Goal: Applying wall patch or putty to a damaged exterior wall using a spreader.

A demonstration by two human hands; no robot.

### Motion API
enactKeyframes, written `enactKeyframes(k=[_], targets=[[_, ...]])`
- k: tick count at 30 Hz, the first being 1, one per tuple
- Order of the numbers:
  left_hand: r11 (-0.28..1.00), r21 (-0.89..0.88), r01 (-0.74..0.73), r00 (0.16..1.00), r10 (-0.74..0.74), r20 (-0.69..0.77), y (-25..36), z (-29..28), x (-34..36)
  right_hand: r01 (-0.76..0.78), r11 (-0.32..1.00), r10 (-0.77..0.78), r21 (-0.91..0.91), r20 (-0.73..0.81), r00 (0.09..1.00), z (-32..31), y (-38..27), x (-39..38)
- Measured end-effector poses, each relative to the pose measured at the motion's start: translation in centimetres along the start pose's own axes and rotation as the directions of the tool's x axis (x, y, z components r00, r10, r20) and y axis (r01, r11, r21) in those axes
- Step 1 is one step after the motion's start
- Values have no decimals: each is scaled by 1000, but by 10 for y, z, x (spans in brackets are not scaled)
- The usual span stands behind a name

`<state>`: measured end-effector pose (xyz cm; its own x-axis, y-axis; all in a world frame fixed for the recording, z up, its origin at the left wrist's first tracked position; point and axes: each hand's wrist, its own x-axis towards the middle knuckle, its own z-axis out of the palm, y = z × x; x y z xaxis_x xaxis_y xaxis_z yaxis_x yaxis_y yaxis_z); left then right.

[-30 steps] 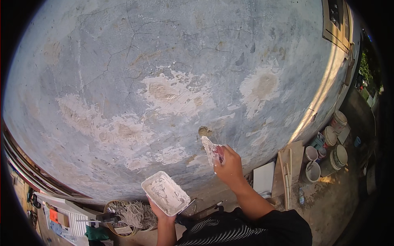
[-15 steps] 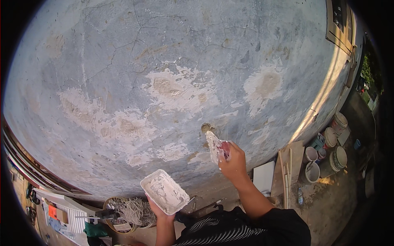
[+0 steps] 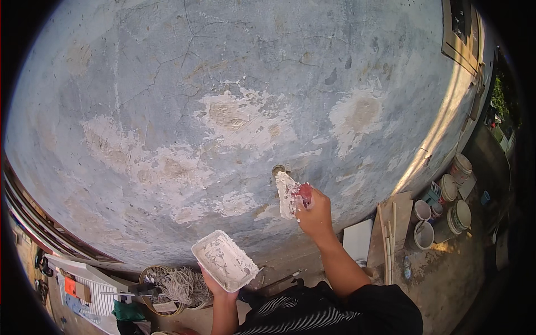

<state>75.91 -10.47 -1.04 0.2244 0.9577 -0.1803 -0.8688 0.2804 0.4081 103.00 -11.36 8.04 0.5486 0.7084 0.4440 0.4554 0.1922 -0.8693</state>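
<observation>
My right hand grips a putty knife by its red handle. White filler coats the blade, whose tip is at a small hole in the blue-grey wall; whether it touches the wall I cannot tell. Below and to the left, my left hand holds a white rectangular tub from underneath and the side. Filler is smeared over the tub's inside and rim. Rough whitish patches spread across the wall around the hole, with fine cracks higher up.
Several buckets stand on the ground at the right, near a board and wooden sticks against the wall. A basket of rope lies at lower left, beside a corrugated white panel. A window frame is at upper right.
My right hand has shifted slightly up and left, bringing the putty knife's tip up to the hole's lower edge. The blade shows more of its filler-covered face. The tub stays nearly still.
</observation>
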Motion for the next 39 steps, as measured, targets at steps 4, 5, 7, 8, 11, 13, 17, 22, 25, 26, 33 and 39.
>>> enactKeyframes(k=[4, 5, 7, 8, 11, 13, 17, 22, 25, 26, 33, 39], targets=[[999, 22, 26, 1000, -26, 16, -2, -1, 0, 44, 995, -46, -94, -18, 999, 6, 13, 5], [1000, 13, 6, 1000, -6, 10, -2, -1, 0, 24, 998, -23, -56, 14, 1000, 1, 11, 3], [1000, 1, -14, 1000, 14, 6, 0, -1, 0, 5, 1000, -4, -21, 47, 999, 1, 8, 2], [1000, -2, -8, 1000, 8, 6, 0, -1, 0, 14, 1000, -14, -3, 31, 999, 2, 7, 3], [1000, -3, -3, 1000, 3, 12, 0, -1, 1, 31, 999, -30, -28, 42, 999, 3, 16, 7], [1000, -2, -11, 1000, 11, 16, 0, -2, 1, 42, 997, -37, -65, 74, 997, 0, 15, 8], [1000, 2, -8, 1000, 8, 23, -2, 0, 0, 1, 1000, -1, -5, 73, 997, 7, 17, 12], [999, 9, -52, 998, 51, 22, 1, 0, 3, 78, 990, -59, -120, 155, 986, 22, 11, -3], [997, -9, -71, 997, 70, -12, 5, -3, -6, 74, 997, -74, -32, 19, 997, -7, -10, -7], [997, 4, -74, 997, 74, -10, 7, -5, -7, 65, 995, -63, -70, 34, 997, -11, -11, -4], [998, 6, -63, 997, 63, -35, 11, -6, 2, 221, 939, -212, -263, 61, 975, 3, -23, -11], [1000, 24, -7, 1000, 7, 12, 5, -4, 9, 296, 872, -248, -389, 170, 954, 6, -18, -7]])
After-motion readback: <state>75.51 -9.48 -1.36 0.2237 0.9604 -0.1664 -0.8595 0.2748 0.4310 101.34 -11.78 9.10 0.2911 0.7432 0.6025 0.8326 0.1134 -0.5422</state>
